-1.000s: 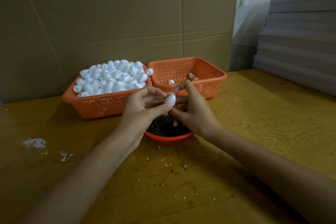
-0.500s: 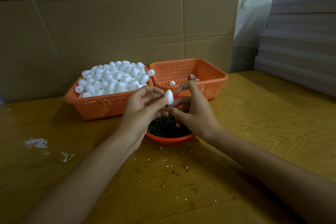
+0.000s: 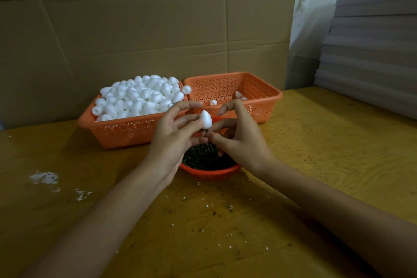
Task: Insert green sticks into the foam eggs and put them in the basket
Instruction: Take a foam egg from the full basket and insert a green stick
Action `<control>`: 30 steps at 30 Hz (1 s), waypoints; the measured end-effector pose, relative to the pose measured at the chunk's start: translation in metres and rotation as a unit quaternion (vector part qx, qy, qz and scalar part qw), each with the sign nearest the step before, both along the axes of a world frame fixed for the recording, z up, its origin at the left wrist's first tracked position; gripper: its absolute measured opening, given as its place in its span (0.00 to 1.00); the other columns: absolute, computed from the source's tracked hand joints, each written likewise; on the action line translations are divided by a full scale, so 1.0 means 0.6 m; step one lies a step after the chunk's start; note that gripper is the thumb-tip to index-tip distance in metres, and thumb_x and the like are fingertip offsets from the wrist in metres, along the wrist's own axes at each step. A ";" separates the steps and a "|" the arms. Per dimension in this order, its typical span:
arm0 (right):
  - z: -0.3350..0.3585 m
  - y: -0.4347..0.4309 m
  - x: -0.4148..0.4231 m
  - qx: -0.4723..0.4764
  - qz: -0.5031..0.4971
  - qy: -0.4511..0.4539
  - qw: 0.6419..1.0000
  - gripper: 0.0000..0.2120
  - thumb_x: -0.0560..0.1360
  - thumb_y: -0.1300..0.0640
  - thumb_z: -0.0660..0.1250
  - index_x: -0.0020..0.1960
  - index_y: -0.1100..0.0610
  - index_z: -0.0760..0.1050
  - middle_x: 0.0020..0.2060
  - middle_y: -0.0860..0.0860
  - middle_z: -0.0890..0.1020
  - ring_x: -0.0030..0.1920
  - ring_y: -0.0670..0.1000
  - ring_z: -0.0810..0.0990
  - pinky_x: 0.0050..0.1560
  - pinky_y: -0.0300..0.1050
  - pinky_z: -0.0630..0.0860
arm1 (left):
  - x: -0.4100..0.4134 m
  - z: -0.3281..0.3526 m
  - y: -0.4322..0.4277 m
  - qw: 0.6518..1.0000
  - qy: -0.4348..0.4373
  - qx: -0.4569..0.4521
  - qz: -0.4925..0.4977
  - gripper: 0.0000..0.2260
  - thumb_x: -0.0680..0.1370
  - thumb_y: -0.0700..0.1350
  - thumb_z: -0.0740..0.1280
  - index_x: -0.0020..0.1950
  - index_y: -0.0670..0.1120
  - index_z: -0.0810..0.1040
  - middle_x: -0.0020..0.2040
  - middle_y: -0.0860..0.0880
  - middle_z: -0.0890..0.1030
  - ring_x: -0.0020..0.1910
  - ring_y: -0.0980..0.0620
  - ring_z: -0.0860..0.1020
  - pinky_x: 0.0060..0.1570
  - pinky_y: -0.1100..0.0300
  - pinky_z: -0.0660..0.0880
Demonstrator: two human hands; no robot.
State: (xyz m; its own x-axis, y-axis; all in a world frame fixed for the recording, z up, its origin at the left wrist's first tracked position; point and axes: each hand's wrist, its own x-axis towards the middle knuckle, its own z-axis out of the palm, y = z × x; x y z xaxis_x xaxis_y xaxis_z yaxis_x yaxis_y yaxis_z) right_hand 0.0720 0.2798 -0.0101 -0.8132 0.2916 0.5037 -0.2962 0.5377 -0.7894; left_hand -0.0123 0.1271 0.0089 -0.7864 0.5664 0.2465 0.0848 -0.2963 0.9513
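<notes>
- Left grip (image 3: 178,135) pinched an egg (image 3: 205,119), tip up.
- Right grip (image 3: 237,142) pinched just under the egg; on what, nobody could tell.
- Bowl (image 3: 209,173) of sticks (image 3: 200,158) lay below both grips, basket (image 3: 270,99) beyond.

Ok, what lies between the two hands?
Head view: one foam egg, pointed end up, pinched by the left hand. The right hand closes its fingertips just below it; whether they hold anything, I cannot tell.
</notes>
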 end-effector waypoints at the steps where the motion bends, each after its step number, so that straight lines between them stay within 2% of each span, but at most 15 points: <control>1: 0.000 0.000 0.000 0.000 -0.001 -0.001 1.000 0.19 0.77 0.59 0.75 0.58 0.51 0.66 0.44 0.46 0.88 0.30 0.52 0.85 0.38 0.67 0.82 | 0.001 0.001 0.000 1.000 0.001 -0.001 -0.002 0.13 0.80 0.34 0.71 0.61 0.48 0.82 0.55 0.41 0.86 0.50 0.45 0.84 0.48 0.56 0.83; 7: 0.001 -0.002 -0.001 -0.004 -0.005 0.000 1.000 0.19 0.77 0.61 0.75 0.58 0.52 0.66 0.44 0.46 0.88 0.31 0.52 0.85 0.38 0.67 0.82 | 0.002 0.003 -0.001 1.000 -0.004 -0.012 0.002 0.09 0.82 0.34 0.68 0.59 0.42 0.83 0.59 0.37 0.84 0.51 0.44 0.83 0.51 0.54 0.84; 12: 0.000 0.000 -0.001 -0.012 -0.005 0.005 1.000 0.19 0.77 0.61 0.74 0.57 0.51 0.66 0.44 0.47 0.88 0.30 0.52 0.85 0.39 0.66 0.83 | 0.002 0.004 -0.002 1.000 -0.020 -0.002 0.006 0.08 0.82 0.34 0.67 0.59 0.42 0.81 0.60 0.36 0.84 0.54 0.43 0.84 0.50 0.55 0.84; 15: 0.000 0.001 -0.002 -0.015 -0.003 0.011 1.000 0.19 0.76 0.61 0.75 0.58 0.52 0.66 0.44 0.47 0.88 0.31 0.53 0.85 0.38 0.66 0.82 | 0.002 0.004 -0.001 1.000 -0.029 0.006 0.004 0.06 0.82 0.35 0.68 0.58 0.42 0.81 0.59 0.37 0.85 0.56 0.41 0.85 0.49 0.56 0.83; 22: -0.004 0.005 -0.008 -0.016 -0.002 0.021 1.000 0.20 0.76 0.60 0.76 0.58 0.52 0.67 0.44 0.45 0.88 0.33 0.54 0.86 0.36 0.64 0.83 | 0.001 0.003 -0.002 1.000 -0.021 0.020 0.002 0.08 0.79 0.35 0.72 0.57 0.41 0.79 0.57 0.39 0.86 0.53 0.44 0.86 0.49 0.57 0.83; 28: -0.010 0.010 -0.014 -0.020 0.004 0.037 0.999 0.20 0.76 0.58 0.76 0.57 0.50 0.67 0.44 0.45 0.88 0.33 0.54 0.86 0.35 0.62 0.84 | -0.003 0.000 -0.003 1.000 -0.013 0.021 -0.010 0.08 0.80 0.33 0.71 0.58 0.40 0.78 0.57 0.42 0.87 0.57 0.43 0.86 0.51 0.57 0.83; 30: -0.010 0.010 -0.015 -0.023 0.003 0.042 0.999 0.20 0.76 0.59 0.76 0.58 0.49 0.67 0.45 0.42 0.87 0.35 0.55 0.87 0.34 0.61 0.84 | -0.004 -0.001 -0.003 1.000 -0.012 0.018 -0.014 0.08 0.80 0.33 0.70 0.58 0.40 0.77 0.57 0.43 0.87 0.58 0.43 0.86 0.51 0.57 0.83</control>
State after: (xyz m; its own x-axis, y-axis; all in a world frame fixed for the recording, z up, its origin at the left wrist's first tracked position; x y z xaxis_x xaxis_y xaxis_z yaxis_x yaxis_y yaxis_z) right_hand 0.0630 0.2856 -0.0161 -0.7705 0.3110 0.5565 -0.3655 0.4996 -0.7854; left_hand -0.0148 0.1254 0.0081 -0.7767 0.5791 0.2479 0.0529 -0.3321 0.9417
